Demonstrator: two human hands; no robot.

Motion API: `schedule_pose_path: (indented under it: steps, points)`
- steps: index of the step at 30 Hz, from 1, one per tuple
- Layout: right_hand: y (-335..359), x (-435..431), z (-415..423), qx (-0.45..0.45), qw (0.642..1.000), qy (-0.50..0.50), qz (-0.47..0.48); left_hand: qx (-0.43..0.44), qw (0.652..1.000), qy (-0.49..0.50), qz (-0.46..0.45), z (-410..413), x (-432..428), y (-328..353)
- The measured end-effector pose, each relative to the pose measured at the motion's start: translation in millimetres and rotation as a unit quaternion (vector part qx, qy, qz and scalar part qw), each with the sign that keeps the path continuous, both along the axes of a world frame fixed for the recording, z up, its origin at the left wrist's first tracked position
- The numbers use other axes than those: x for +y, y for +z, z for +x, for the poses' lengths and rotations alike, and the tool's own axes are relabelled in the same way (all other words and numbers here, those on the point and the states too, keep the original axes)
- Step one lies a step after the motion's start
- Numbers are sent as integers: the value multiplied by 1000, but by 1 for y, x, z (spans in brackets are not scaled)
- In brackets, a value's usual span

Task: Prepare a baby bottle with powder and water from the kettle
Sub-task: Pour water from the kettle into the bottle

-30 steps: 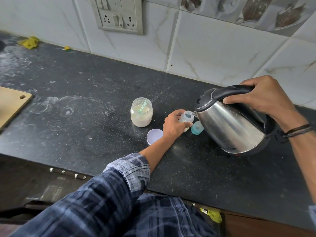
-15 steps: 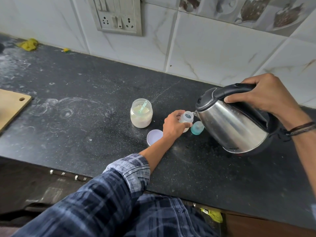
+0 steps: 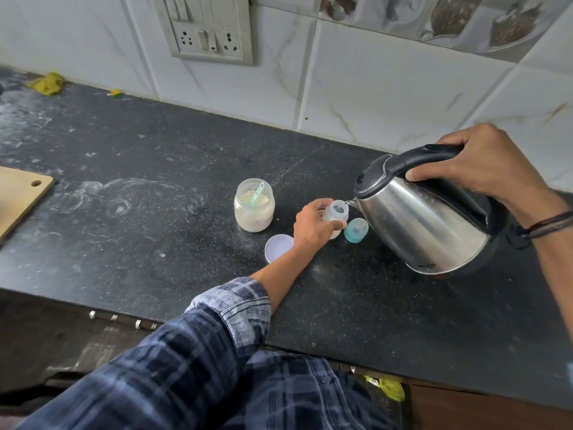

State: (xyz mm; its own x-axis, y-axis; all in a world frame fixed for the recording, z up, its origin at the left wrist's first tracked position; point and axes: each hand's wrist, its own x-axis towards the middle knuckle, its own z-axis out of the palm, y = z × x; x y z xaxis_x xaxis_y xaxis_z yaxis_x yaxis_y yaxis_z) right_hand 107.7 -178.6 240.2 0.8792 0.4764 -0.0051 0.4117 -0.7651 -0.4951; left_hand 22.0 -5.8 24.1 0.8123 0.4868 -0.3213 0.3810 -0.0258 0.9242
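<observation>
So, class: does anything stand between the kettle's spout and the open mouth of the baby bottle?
Nothing visible does. The kettle, tilted by the right hand, has its spout at the rim of the baby bottle, which the left hand grips. The teal cap stands beside it on the counter.

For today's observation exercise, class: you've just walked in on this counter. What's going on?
A person is filling a baby bottle. The left grip holds the bottle upright on the counter; the right grip tilts the steel kettle by its handle, spout at the bottle's open mouth. The open powder jar, a white lid and a teal cap stand nearby.
</observation>
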Motion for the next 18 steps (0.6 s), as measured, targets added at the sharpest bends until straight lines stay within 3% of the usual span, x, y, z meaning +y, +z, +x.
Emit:
schedule_pose_path:
  steps: [18]
  points:
    - [16, 0, -1, -11, 1000, 1, -15, 4, 1000, -4, 1, 0, 0, 3]
